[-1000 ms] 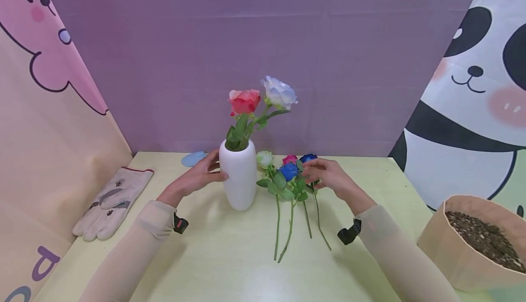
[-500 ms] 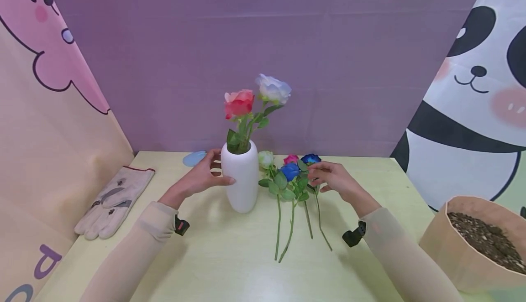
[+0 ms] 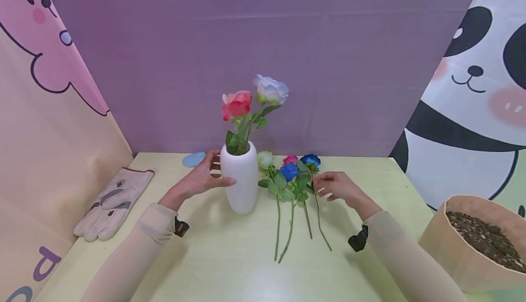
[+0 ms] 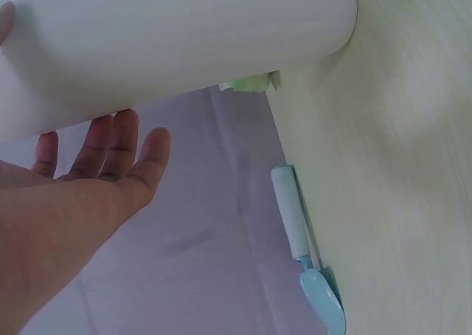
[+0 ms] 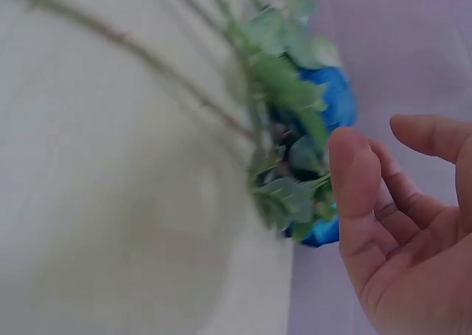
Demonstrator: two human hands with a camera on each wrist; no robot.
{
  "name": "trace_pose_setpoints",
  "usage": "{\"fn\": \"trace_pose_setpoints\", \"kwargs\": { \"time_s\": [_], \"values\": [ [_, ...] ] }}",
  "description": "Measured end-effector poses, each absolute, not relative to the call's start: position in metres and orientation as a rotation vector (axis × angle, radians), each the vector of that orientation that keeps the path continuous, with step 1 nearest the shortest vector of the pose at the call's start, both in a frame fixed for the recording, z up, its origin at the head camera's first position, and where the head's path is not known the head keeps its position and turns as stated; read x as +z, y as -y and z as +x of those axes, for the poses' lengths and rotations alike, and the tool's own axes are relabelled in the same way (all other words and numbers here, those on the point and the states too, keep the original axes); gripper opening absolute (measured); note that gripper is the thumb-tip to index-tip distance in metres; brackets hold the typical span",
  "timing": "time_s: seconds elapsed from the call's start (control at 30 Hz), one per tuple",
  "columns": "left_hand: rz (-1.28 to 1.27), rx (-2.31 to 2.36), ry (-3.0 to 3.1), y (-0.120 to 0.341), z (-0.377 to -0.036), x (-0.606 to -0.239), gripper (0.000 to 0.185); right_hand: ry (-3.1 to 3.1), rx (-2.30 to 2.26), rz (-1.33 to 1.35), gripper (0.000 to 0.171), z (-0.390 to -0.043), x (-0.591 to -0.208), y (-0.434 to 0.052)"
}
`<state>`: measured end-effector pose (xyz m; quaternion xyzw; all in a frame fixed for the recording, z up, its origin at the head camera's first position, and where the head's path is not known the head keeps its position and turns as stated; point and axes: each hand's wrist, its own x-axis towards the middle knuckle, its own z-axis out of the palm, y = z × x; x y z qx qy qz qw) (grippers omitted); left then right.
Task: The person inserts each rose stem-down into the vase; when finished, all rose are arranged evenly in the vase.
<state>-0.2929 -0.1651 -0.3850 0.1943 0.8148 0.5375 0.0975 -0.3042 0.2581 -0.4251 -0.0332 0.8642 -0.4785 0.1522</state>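
A white vase (image 3: 239, 185) stands upright on the table with a pink-red rose (image 3: 237, 104) and a pale blue-white rose (image 3: 271, 89) in it. My left hand (image 3: 201, 177) holds the vase from its left side, thumb across the front and fingers behind. In the left wrist view the fingertips meet the vase's wall. Several artificial roses lie to the right: a blue rose (image 3: 289, 172), a darker blue rose (image 3: 310, 160), a magenta rose (image 3: 290, 159) and a pale green rose (image 3: 265, 159). Beside the darker one's stem is my right hand (image 3: 338, 187), thumb and fingers apart, nothing between them.
A pair of work gloves (image 3: 113, 204) lies at the table's left edge. Behind the left hand is a light blue trowel (image 4: 321, 298). A tan fabric pot (image 3: 444, 242) with soil stands at the right. A purple cloth (image 3: 185, 65) hangs behind the table.
My right hand has moved down and slightly right, uncovering the darker blue rose. The vase with its roses has tilted slightly to the left, and my left thumb reaches further across its front.
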Motion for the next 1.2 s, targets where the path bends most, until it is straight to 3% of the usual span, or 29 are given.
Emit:
{"fn": "trace_pose_setpoints", "kwargs": {
  "time_s": [1.2],
  "values": [
    [0.628, 1.61, -2.413, 0.166, -0.291, -0.384, 0.084, -2.52, -1.283, 0.011, 0.03, -0.31, -0.47, -0.265]
  ]
}}
